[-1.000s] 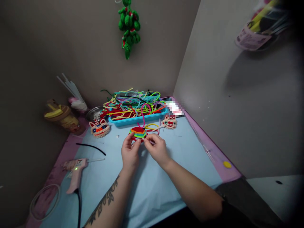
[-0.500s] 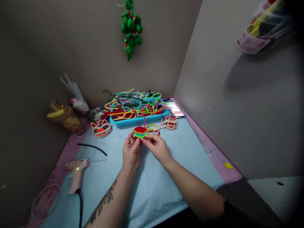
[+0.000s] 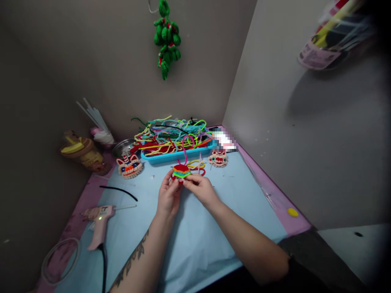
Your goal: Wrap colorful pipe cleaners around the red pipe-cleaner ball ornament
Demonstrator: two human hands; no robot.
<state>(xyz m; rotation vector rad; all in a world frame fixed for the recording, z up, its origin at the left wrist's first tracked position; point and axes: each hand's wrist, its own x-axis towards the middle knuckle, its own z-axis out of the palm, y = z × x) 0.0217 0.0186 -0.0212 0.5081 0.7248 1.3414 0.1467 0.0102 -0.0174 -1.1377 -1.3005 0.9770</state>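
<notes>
The small red, orange and lime banded piece [image 3: 181,171] is formed of fuzzy, matt cord. Smooth plastic is shown by the light-blue oblong tray [image 3: 168,157] and pink pistol-shaped glue gun [image 3: 99,228], shiny metal by the silver round bowl [image 3: 118,150]. The pale-blue sheet [image 3: 204,240] is creased and matt.

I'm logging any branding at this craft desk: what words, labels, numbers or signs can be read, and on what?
No text can be read.
Pink label on the wall cup: too blurred.
Pink glue gun: any marking is too small.
Tan cup at left: too dim and blurred.
Layered colourful piece between the left hand and right hand: no lettering shows.
</notes>
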